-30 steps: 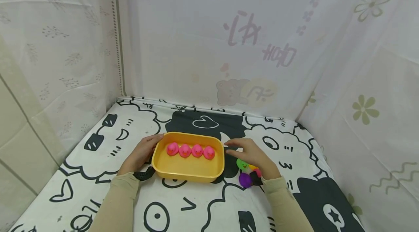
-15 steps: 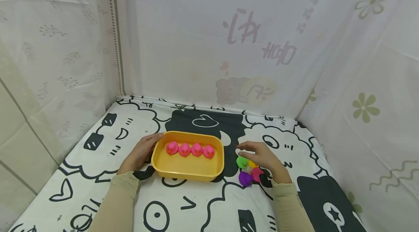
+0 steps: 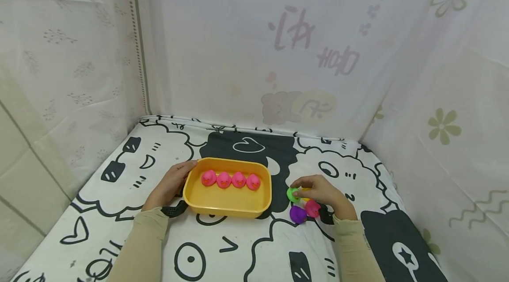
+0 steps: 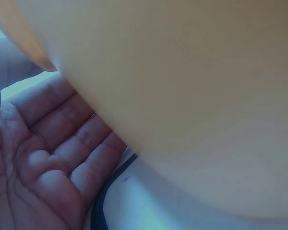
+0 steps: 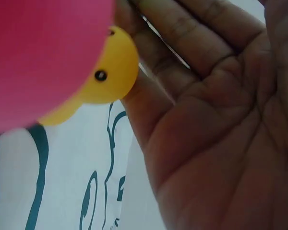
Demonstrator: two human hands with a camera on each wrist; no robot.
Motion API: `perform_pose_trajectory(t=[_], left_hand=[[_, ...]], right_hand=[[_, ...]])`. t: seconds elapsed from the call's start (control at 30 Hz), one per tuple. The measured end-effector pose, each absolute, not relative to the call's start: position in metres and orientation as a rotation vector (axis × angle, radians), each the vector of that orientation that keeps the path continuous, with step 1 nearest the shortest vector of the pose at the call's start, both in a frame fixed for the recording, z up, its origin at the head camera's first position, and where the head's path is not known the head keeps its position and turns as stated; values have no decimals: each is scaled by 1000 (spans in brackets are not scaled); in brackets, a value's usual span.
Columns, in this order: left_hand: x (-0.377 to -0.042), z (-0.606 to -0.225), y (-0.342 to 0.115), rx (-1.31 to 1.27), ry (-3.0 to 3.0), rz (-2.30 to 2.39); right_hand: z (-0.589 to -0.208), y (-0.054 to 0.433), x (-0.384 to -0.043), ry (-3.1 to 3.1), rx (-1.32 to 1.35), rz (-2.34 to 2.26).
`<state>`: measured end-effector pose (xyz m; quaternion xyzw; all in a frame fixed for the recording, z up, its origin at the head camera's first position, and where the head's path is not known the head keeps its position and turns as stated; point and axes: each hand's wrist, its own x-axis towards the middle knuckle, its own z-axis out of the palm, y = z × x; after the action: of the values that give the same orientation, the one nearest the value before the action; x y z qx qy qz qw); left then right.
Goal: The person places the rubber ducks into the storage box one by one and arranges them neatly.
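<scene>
A yellow tray holds a row of several pink rubber ducks. My left hand rests along its left side, fingers fairly straight against the outer wall; in the left wrist view the fingers run behind the wall and the fingertips are hidden. To the right of the tray, my right hand has thumb and forefinger around a green rubber duck. Close by lie a purple duck and a pink duck. A yellow duck, partly covered by the hand, shows beside the pink one.
A white cloth with black cartoon drawings covers the table. Pale patterned curtains enclose the back and both sides. A dark band is on the left wrist.
My right hand has left the tray's right edge, moved right and lowered to the loose ducks, its thumb and forefinger closing around the green duck. The left hand has stayed at the tray.
</scene>
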<state>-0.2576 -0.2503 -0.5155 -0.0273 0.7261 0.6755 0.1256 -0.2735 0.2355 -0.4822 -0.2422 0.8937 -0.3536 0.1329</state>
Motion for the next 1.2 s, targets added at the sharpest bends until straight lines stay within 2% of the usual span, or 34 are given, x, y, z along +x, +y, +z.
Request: perform_pose_trajectory(t=[1.2], left_hand=[[-259,-521,-251,-78,2123,1982]], right_hand=[[-488,242,-274,2556,-657,-1040]])
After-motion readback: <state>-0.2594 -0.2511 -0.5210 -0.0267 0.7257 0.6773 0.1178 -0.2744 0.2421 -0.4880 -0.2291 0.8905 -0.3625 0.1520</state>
